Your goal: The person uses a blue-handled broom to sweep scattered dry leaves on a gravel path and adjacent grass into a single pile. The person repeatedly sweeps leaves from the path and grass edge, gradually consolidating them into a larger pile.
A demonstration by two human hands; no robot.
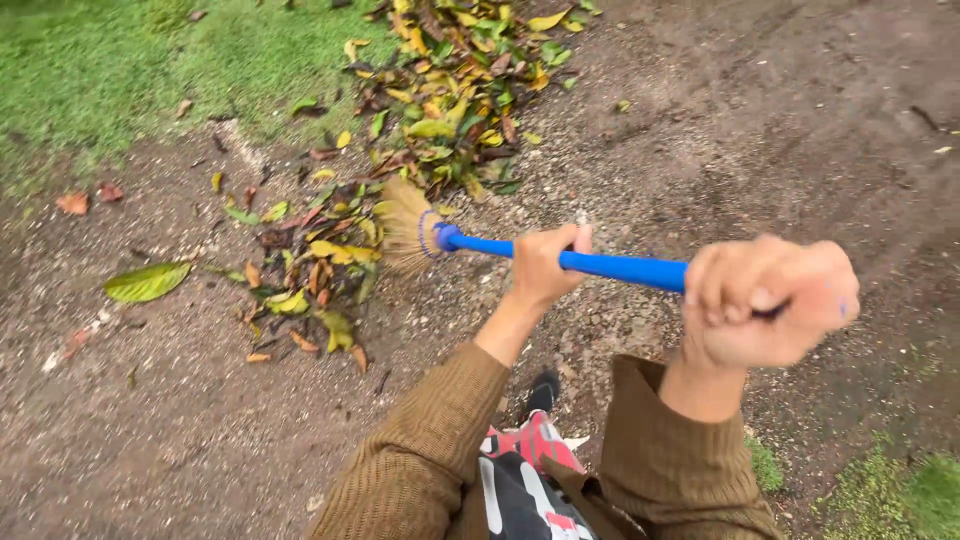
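Hands: left hand (545,262), right hand (765,300) fisted on broom (560,255) handle (fingers wrapped tight), arms outstretched.

Packages: none seen.
Labels: none seen.
Signs: none seen.
Screens: none seen.
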